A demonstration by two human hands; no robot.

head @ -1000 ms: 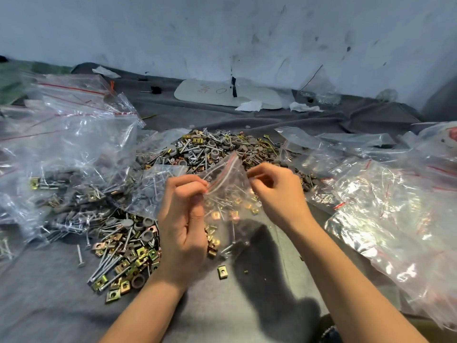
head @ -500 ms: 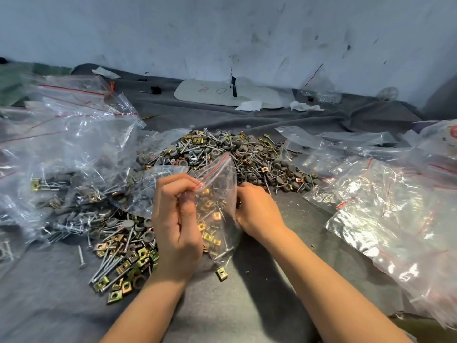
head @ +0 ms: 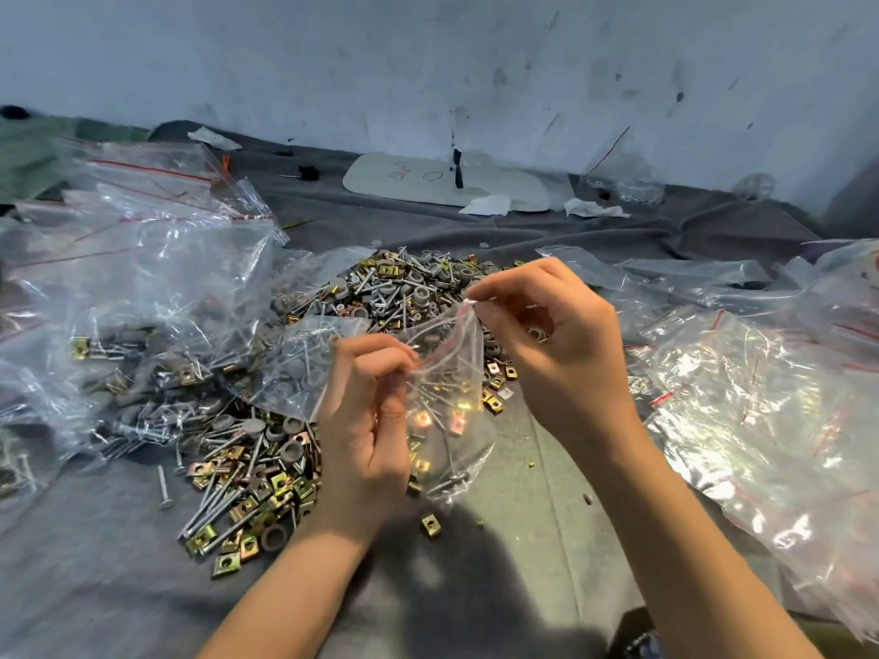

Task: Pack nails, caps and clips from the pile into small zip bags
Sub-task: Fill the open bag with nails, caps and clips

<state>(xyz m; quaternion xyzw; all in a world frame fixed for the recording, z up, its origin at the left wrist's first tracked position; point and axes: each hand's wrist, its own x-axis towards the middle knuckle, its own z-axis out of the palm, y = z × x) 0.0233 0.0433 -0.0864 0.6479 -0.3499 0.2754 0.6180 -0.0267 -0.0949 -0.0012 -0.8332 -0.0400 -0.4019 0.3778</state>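
Both hands hold a small zip bag (head: 447, 411) in the air above the middle of the grey cloth (head: 523, 587). The left hand (head: 366, 420) pinches one corner of the bag's mouth between thumb and curled fingers. The right hand (head: 556, 344) pinches the other corner, held higher. Clips and a nail or two show through the film, but glare blurs the count. The pile (head: 395, 287) lies behind, partly hidden by the hands. Filled bags (head: 133, 287) crowd the cloth's left edge, cut off by the frame.
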